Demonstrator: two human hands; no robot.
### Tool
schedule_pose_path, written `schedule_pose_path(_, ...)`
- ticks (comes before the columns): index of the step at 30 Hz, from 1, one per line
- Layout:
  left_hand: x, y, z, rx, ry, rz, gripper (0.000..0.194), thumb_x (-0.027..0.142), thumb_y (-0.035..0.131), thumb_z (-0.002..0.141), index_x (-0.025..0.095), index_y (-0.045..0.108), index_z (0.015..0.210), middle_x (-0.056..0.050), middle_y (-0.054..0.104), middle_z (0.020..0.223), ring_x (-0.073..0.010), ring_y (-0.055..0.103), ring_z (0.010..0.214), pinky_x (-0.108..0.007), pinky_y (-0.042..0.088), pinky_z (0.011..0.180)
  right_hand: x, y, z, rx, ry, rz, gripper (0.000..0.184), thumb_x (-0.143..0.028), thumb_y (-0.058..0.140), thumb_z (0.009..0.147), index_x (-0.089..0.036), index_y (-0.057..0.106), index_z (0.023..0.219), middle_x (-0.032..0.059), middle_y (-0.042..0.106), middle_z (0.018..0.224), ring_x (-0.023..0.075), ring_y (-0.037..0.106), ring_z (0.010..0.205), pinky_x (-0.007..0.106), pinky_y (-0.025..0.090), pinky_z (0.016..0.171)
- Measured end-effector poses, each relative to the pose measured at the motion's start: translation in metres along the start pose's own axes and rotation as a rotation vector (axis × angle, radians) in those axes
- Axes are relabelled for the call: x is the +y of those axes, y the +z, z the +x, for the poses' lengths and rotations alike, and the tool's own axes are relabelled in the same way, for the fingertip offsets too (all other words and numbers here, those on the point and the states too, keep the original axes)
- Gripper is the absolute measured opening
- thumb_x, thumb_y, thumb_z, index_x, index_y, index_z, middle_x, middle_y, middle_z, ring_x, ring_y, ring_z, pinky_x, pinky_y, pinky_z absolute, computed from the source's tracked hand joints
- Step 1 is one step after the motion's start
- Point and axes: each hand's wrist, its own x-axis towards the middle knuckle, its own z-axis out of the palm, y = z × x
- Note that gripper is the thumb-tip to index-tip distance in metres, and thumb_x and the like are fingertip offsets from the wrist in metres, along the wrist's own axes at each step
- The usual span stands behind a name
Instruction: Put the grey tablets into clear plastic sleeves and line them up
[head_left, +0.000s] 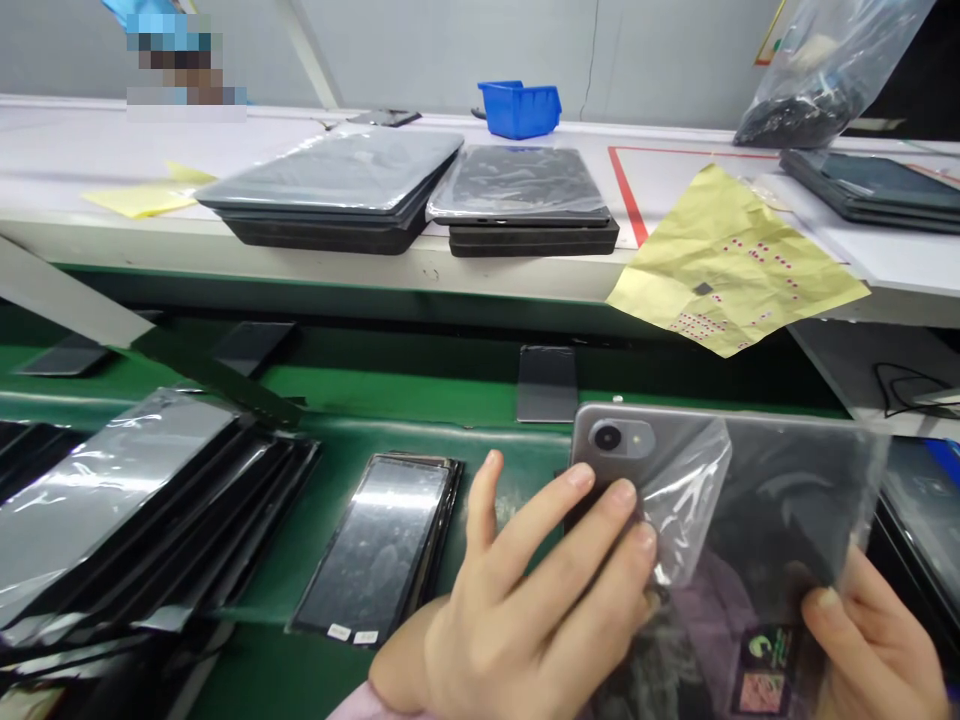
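A grey tablet (pixel 780 500) is raised in front of me, its back with the round camera lens facing me. Clear plastic film (pixel 694 500) lies over part of that back, its left portion wrinkled and folded. My left hand (pixel 525 590) is at the tablet's left side, fingertips below the camera, pinching the film's edge; the little finger sticks out and the thumb is mostly hidden. Gripping the tablet's lower right edge is my right hand (pixel 877 640), thumb on the back. Dark stickers (pixel 761 665) show near the tablet's bottom.
A stack of dark screens (pixel 382 540) lies on the green mat, left of my hand. Film-covered panels (pixel 127 500) pile up further left. On the white shelf stand tablet stacks (pixel 337 175), a blue bin (pixel 520 108) and an overhanging yellow sheet (pixel 739 260). Another person (pixel 176 50) is behind.
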Motion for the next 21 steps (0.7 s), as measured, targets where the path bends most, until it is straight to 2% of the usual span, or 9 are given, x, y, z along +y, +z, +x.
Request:
schedule_pose_path(1,-0.01,0.009,-0.007,0.011,-0.001,-0.028,0.018,0.017,0.058,0.086,0.017,0.067,0.103,-0.006,0.075,0.1,-0.0218,0.058,0.118,-0.05,0.032,0.117,-0.001,0.003,0.002,0.021,0.035,-0.006,0.052,-0.035,0.067,0.084,-0.022,0.056,0.133,0.0092,0.072,0.112,0.026,0.072,0.094,0.03,0.06,0.074)
schedule_pose_path(3,-0.035,0.039,-0.028,0.003,-0.156,-0.114,0.022,0.015,0.056,0.086,0.018,0.065,0.106,-0.006,0.074,0.101,-0.0192,0.065,0.104,-0.043,0.044,0.107,0.003,0.009,0.008,0.04,0.081,-0.131,0.055,-0.04,0.069,0.083,-0.023,0.056,0.133,0.0075,0.073,0.108,0.0242,0.072,0.091,0.027,0.06,0.071)
schedule_pose_path(4,-0.049,0.061,-0.042,-0.041,-0.337,-0.159,0.02,0.017,0.053,0.088,0.02,0.064,0.105,-0.006,0.074,0.099,-0.0183,0.066,0.099,-0.039,0.048,0.101,0.01,0.013,0.012,0.021,0.072,-0.253,0.056,-0.044,0.068,0.083,-0.022,0.056,0.133,0.0066,0.074,0.102,0.0226,0.072,0.085,0.025,0.059,0.066)
schedule_pose_path(6,-0.078,0.111,-0.075,-0.365,-0.922,-0.176,0.023,0.024,0.051,0.091,0.02,0.061,0.111,-0.008,0.07,0.11,-0.0187,0.064,0.106,-0.035,0.049,0.098,0.032,0.02,0.019,-0.068,-0.004,-0.537,0.055,-0.05,0.06,0.087,-0.02,0.055,0.133,0.0063,0.075,0.092,0.0208,0.072,0.071,0.024,0.056,0.057)
schedule_pose_path(7,-0.091,0.137,-0.092,-0.447,-1.053,-0.155,0.028,0.025,0.051,0.091,0.016,0.059,0.117,-0.012,0.069,0.111,-0.0204,0.065,0.104,-0.036,0.051,0.095,0.045,0.024,0.023,-0.126,-0.057,-0.672,0.054,-0.05,0.054,0.091,-0.018,0.054,0.134,0.0077,0.075,0.091,0.0219,0.072,0.069,0.026,0.055,0.056)
schedule_pose_path(10,-0.121,0.199,-0.134,-0.597,-1.294,-0.042,0.034,0.023,0.062,0.085,0.009,0.059,0.116,-0.017,0.067,0.108,-0.0258,0.064,0.106,-0.041,0.05,0.095,0.087,0.039,0.034,-0.278,-0.094,-1.018,0.05,-0.037,0.035,0.099,-0.009,0.045,0.139,0.0157,0.074,0.093,0.0297,0.073,0.075,0.035,0.056,0.062)
schedule_pose_path(13,-0.145,0.238,-0.15,-0.679,-1.484,0.094,0.037,0.032,0.063,0.088,0.012,0.057,0.119,-0.013,0.06,0.124,-0.0269,0.056,0.118,-0.05,0.044,0.103,0.114,0.054,0.038,-0.404,0.086,-1.294,0.046,-0.023,0.028,0.101,-0.004,0.037,0.141,0.017,0.074,0.085,0.0326,0.073,0.075,0.039,0.055,0.063)
schedule_pose_path(17,-0.173,0.277,-0.135,-0.762,-1.617,0.138,0.044,0.044,0.061,0.089,0.015,0.057,0.122,-0.012,0.056,0.13,-0.028,0.052,0.122,-0.052,0.043,0.103,0.124,0.068,0.036,-0.452,0.191,-1.406,0.044,-0.017,0.027,0.1,-0.006,0.036,0.141,0.016,0.074,0.085,0.0333,0.073,0.077,0.043,0.056,0.067)
schedule_pose_path(21,-0.19,0.309,-0.112,-0.81,-1.727,0.078,0.045,0.04,0.062,0.089,0.016,0.053,0.127,-0.012,0.052,0.134,-0.0276,0.053,0.121,-0.051,0.047,0.1,0.125,0.076,0.033,-0.444,0.209,-1.424,0.042,-0.016,0.027,0.1,-0.008,0.039,0.139,0.0156,0.074,0.087,0.032,0.073,0.076,0.043,0.056,0.066)
